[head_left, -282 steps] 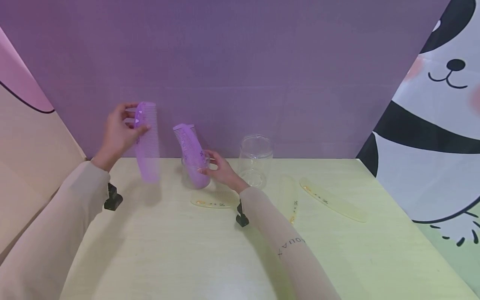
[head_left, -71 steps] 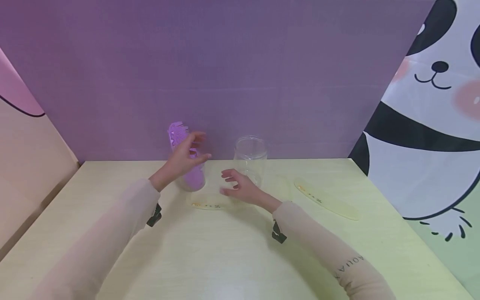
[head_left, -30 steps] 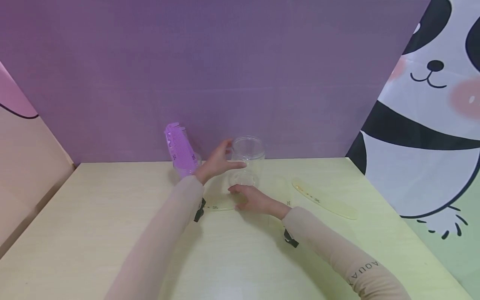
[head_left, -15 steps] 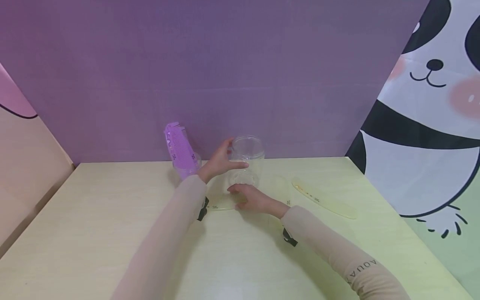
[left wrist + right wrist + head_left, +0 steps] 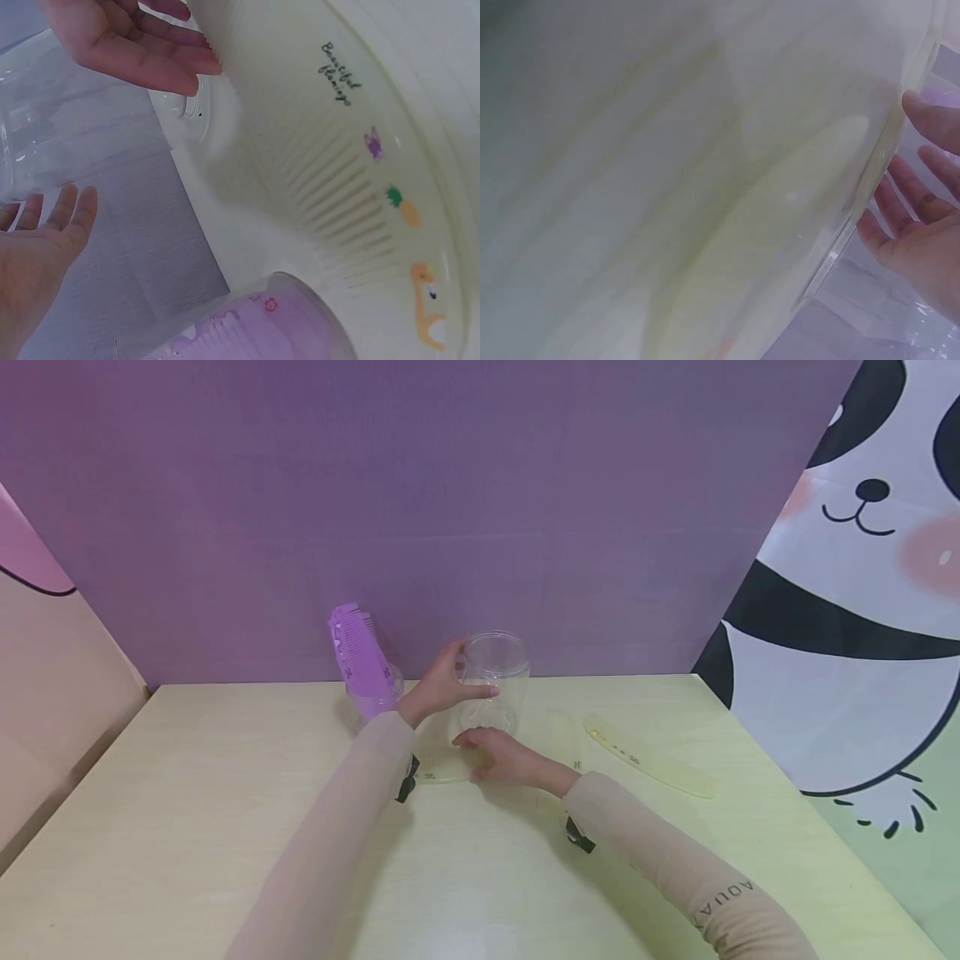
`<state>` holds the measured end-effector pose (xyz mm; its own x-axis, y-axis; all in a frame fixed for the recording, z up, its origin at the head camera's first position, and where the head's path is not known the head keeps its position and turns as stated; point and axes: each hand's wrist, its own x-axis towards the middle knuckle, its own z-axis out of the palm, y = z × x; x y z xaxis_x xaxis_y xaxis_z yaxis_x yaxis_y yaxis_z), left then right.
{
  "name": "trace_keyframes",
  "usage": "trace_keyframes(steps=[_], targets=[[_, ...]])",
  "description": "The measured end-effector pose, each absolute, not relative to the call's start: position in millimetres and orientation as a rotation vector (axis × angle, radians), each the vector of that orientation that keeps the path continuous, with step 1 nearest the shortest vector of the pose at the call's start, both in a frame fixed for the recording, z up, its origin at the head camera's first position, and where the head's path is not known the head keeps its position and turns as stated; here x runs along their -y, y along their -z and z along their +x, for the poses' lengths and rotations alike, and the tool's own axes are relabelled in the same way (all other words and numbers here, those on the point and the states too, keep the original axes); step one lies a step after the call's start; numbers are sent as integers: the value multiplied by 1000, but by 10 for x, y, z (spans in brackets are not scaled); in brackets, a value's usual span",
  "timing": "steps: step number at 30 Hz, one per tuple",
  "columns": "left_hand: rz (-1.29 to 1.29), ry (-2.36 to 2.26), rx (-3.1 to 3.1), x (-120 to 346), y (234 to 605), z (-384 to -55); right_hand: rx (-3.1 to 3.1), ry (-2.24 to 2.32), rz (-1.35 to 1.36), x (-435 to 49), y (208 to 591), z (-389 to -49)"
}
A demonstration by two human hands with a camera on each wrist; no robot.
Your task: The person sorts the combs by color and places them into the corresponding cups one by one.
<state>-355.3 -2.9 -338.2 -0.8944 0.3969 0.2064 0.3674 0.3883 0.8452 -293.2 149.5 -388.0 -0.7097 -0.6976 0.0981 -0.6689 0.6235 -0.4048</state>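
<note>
A clear plastic jar point(image 5: 507, 693) stands upright near the back of the table. My left hand point(image 5: 441, 687) grips its left side, thumb across the front; in the left wrist view several fingertips rest against the jar wall. Just in front of the jar, my right hand point(image 5: 507, 758) spans a pale yellow comb point(image 5: 441, 765), thumb at its near edge and fingers at its toothed edge. Printed pictures and lettering show along the comb's spine in the left wrist view. My right hand covers the comb's right end. How firmly these fingers hold it is hard to see.
Purple combs point(image 5: 360, 647) lean in a second clear jar point(image 5: 382, 697), left of my left hand. Another yellow comb point(image 5: 651, 758) lies at the right. A further pale comb point(image 5: 564, 739) lies beside my right wrist, partly covered. A purple backdrop point(image 5: 480, 527) rises behind the table.
The purple comb once in my left hand now stands in the left jar with the others. My left hand moved right onto the other jar; both hands stay nearly still over the last second.
</note>
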Motion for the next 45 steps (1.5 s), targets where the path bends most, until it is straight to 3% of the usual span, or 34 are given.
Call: trace_keyframes(steps=[45], targets=[[753,-1608,-2551,45,3424,-3569,-2667,895,-1180,-1605,3827,-2961]])
